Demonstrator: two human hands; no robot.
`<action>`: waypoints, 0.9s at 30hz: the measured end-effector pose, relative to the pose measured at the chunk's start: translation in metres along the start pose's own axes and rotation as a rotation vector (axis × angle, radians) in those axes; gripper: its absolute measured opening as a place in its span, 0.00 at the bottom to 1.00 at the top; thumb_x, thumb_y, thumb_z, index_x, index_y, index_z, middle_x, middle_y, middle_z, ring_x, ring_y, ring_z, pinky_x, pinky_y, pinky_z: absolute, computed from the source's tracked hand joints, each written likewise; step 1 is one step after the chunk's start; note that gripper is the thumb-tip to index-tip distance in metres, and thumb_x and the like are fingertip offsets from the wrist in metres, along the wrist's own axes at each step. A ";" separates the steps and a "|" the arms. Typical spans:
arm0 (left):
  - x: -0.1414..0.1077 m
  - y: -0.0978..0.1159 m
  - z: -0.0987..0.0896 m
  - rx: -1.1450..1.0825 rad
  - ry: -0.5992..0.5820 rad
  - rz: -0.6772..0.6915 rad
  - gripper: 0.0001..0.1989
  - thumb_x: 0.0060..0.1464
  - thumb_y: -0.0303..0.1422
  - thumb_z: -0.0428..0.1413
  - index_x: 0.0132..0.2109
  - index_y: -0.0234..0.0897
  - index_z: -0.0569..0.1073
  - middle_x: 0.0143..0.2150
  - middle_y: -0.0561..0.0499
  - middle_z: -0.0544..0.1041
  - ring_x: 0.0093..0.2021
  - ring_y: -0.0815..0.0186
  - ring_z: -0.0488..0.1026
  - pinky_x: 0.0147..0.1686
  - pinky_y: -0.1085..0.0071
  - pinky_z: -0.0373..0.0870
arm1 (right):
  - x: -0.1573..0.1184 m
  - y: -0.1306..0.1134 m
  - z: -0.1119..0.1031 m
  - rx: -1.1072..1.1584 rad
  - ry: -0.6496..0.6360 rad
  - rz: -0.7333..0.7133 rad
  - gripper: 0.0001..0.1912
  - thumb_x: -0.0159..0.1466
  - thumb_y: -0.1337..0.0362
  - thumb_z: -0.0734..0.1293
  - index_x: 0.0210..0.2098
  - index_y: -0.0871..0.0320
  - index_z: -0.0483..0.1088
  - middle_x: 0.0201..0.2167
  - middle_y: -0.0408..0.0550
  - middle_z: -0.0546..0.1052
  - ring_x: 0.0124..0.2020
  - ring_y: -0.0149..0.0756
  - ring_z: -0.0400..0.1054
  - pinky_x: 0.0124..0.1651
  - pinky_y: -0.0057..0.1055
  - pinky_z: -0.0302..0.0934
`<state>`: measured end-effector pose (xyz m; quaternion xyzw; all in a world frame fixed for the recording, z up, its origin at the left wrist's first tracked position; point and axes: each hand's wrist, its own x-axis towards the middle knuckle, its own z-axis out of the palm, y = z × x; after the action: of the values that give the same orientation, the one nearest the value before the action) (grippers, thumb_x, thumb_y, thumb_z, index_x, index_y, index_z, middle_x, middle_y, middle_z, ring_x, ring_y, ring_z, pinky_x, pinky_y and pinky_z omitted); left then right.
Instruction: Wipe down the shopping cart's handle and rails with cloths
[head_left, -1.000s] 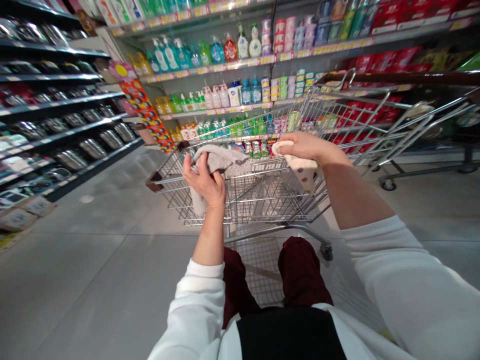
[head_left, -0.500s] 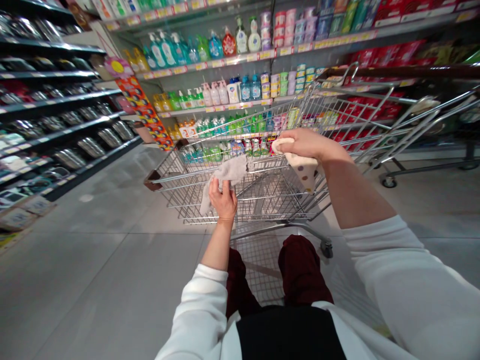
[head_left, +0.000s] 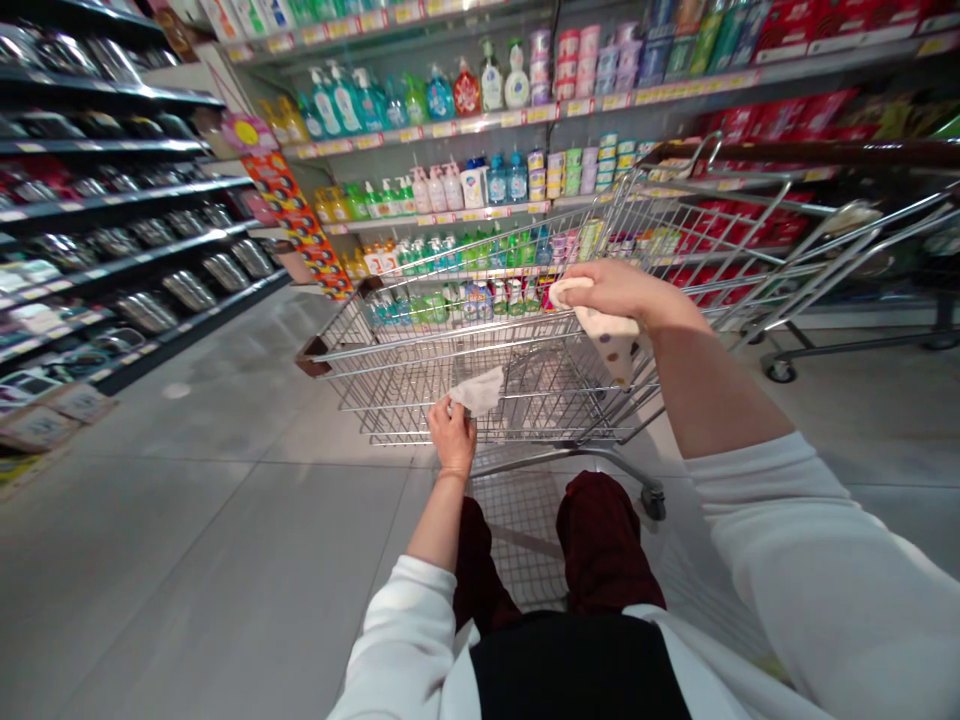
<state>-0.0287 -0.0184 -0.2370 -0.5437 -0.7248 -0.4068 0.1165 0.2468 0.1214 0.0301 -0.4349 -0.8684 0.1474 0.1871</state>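
Observation:
A metal shopping cart point(head_left: 405, 352) stands sideways in front of me. My left hand point(head_left: 451, 438) is at its near side, low on the wire wall, with bent fingers closed on a thin white cloth point(head_left: 480, 392). Part of that cloth lies against the wires, spread toward the right. Over the cart's upper rail, my right hand point(head_left: 611, 292) grips a cream cloth with coloured dots point(head_left: 611, 345). The dotted cloth hangs down from the fingers in a point along the near side. The right fingertips are partly hidden by folded cloth.
Shelves of pump bottles point(head_left: 439, 95) and small tubs stand behind the cart. Another cart point(head_left: 862, 235) is close at the right. Metal pots point(head_left: 187, 290) fill the shelving at the left. A caster wheel point(head_left: 652, 498) rests near my knees on the tiled floor.
My left hand has moved down slightly with the white cloth, which now looks more bunched and sits lower on the wires. The right hand keeps its hold on the dotted cloth.

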 end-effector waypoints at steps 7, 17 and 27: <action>0.081 0.022 -0.056 -0.087 0.440 -0.071 0.13 0.54 0.25 0.52 0.46 0.36 0.76 0.59 0.37 0.70 0.63 0.52 0.65 0.65 0.52 0.60 | 0.001 0.001 0.001 -0.003 0.006 -0.003 0.16 0.61 0.51 0.67 0.43 0.53 0.78 0.35 0.48 0.80 0.36 0.41 0.70 0.37 0.36 0.58; 0.104 0.033 -0.049 -0.069 0.375 0.042 0.28 0.67 0.43 0.45 0.65 0.31 0.69 0.71 0.32 0.61 0.74 0.48 0.51 0.73 0.46 0.46 | 0.000 -0.001 0.001 -0.013 0.014 -0.001 0.17 0.61 0.50 0.67 0.43 0.53 0.77 0.34 0.49 0.79 0.37 0.43 0.70 0.38 0.36 0.58; 0.078 0.004 -0.022 -0.019 0.386 0.051 0.27 0.64 0.37 0.49 0.65 0.28 0.69 0.68 0.28 0.63 0.74 0.46 0.54 0.73 0.47 0.50 | -0.003 -0.004 0.000 -0.017 0.019 0.002 0.14 0.62 0.52 0.66 0.41 0.53 0.77 0.35 0.49 0.79 0.37 0.42 0.70 0.39 0.37 0.59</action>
<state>-0.0606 0.0197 -0.1732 -0.4749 -0.6710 -0.5072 0.2587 0.2455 0.1168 0.0316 -0.4387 -0.8674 0.1361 0.1916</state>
